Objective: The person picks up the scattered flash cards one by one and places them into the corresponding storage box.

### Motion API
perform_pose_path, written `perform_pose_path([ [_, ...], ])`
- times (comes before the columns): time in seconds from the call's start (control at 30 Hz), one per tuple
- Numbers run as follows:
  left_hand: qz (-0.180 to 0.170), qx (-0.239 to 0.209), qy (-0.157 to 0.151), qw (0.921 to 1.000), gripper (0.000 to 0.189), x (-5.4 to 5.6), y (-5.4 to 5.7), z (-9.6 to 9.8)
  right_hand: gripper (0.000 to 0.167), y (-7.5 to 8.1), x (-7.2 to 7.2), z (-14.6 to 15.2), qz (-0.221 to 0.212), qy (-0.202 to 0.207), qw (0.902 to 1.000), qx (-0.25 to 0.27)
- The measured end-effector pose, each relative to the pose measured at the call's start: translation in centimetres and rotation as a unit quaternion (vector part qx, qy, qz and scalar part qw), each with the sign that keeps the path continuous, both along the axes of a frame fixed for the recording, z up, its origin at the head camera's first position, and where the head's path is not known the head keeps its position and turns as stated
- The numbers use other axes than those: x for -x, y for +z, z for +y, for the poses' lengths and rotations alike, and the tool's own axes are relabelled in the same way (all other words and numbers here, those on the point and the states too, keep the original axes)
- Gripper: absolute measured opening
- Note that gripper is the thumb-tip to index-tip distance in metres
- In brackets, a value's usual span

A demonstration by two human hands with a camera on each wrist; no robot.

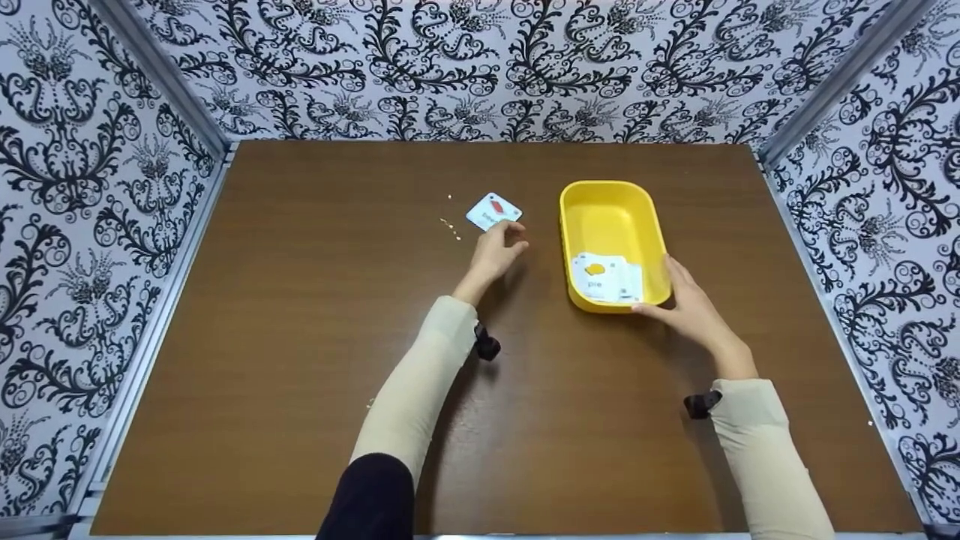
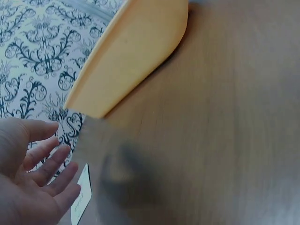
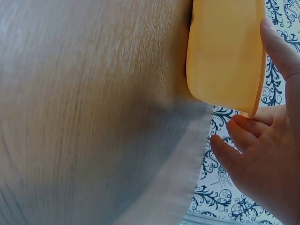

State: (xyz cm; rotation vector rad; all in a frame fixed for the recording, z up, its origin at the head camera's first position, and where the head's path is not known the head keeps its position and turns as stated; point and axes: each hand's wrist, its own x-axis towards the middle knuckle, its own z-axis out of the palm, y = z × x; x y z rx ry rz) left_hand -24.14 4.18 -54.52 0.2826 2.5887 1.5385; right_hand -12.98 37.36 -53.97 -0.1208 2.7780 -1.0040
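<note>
A white picture card (image 1: pixel 491 208) with a red picture and a printed word lies on the brown table. My left hand (image 1: pixel 495 251) is at the card's near edge, fingers loosely bent. In the left wrist view this hand (image 2: pixel 37 183) has nothing between thumb and fingers, and the card (image 2: pixel 83 199) shows just past the fingertips. My right hand (image 1: pixel 694 311) holds the near right corner of a yellow plastic container (image 1: pixel 609 217), thumb at the near rim and fingers along the right side. Several white cards (image 1: pixel 609 281) lie inside at its near end; the top one has a yellow picture.
Small pale crumbs (image 1: pixel 450 227) are scattered on the table (image 1: pixel 315 300) left of the card. Patterned black-and-white panels (image 1: pixel 465 67) with metal frame bars (image 1: pixel 169 82) enclose the table at the back and both sides.
</note>
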Motion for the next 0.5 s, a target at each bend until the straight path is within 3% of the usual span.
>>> perform_pose_path([
  [0.37,0.073,0.032,0.108,0.9909,0.041,2.2,-1.3,-0.8,0.113,-0.2,0.0,-0.1,0.016,0.003,0.9999,0.002],
  [0.5,0.056,0.098,0.120,0.9863,0.050,2.5,-1.8,-1.0,0.111,-0.1,0.1,-0.1,0.024,0.007,0.9997,-0.004],
])
